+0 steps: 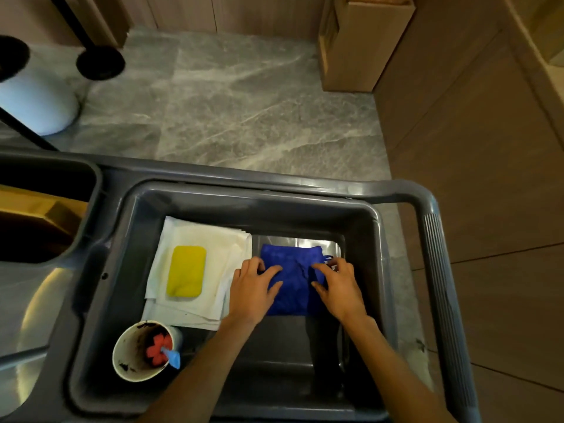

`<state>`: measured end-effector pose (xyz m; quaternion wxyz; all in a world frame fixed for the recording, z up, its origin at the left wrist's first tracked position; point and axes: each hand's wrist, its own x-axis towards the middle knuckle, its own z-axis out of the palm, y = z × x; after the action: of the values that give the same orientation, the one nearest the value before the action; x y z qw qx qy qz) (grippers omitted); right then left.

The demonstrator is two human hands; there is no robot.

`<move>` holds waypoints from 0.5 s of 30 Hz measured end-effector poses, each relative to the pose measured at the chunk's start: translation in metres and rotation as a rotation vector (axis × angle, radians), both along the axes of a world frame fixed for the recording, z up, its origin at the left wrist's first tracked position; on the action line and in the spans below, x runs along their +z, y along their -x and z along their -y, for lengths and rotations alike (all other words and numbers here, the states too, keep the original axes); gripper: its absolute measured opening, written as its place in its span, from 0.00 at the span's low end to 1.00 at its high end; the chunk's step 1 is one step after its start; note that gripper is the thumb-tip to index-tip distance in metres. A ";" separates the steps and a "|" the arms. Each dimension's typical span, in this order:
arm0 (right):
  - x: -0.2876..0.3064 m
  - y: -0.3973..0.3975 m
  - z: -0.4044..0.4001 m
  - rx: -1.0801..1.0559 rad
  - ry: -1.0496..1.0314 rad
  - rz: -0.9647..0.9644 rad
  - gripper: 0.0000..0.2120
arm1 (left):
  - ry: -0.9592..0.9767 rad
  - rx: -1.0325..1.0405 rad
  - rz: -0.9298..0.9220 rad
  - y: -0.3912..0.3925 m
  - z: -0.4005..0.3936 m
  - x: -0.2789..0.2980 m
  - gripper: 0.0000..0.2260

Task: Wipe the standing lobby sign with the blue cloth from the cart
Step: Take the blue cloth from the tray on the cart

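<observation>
The blue cloth (291, 288) lies creased on the floor of the cart's grey tray (378, 218), right of centre. My left hand (251, 286) is on the cloth's left edge, fingers bent over it and thumb pressed onto the fabric. My right hand (337, 286) is on its right side, fingers curled at the frayed upper right corner and thumb on the cloth. The cloth bunches up between the two hands. No sign face is in view.
A yellow sponge (186, 271) sits on folded white cloths (219, 239) left of the blue cloth. A stained paper cup (142, 351) stands at the tray's near left. The cart handle (436, 270) runs along the right. A black round base (100, 62), white bin (39, 105) and cardboard box (360, 41) stand on the marble floor.
</observation>
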<state>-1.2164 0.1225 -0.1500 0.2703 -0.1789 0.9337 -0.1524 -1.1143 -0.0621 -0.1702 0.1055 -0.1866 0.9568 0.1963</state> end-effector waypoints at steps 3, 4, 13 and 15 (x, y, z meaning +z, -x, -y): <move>-0.006 -0.001 0.003 0.021 -0.009 -0.050 0.22 | 0.003 -0.019 0.027 -0.001 -0.001 -0.010 0.22; -0.006 -0.002 0.004 0.023 -0.016 -0.059 0.23 | 0.005 -0.018 0.035 -0.002 -0.001 -0.012 0.22; 0.000 -0.006 -0.005 -0.065 0.050 0.042 0.24 | 0.050 0.067 0.013 -0.011 0.012 -0.015 0.23; 0.003 -0.007 -0.004 -0.062 0.046 0.056 0.24 | 0.058 0.079 0.022 -0.013 0.013 -0.016 0.24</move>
<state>-1.2097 0.1265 -0.1470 0.2871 -0.1518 0.9271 -0.1871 -1.1015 -0.0748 -0.1858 0.1026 -0.2291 0.9528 0.1706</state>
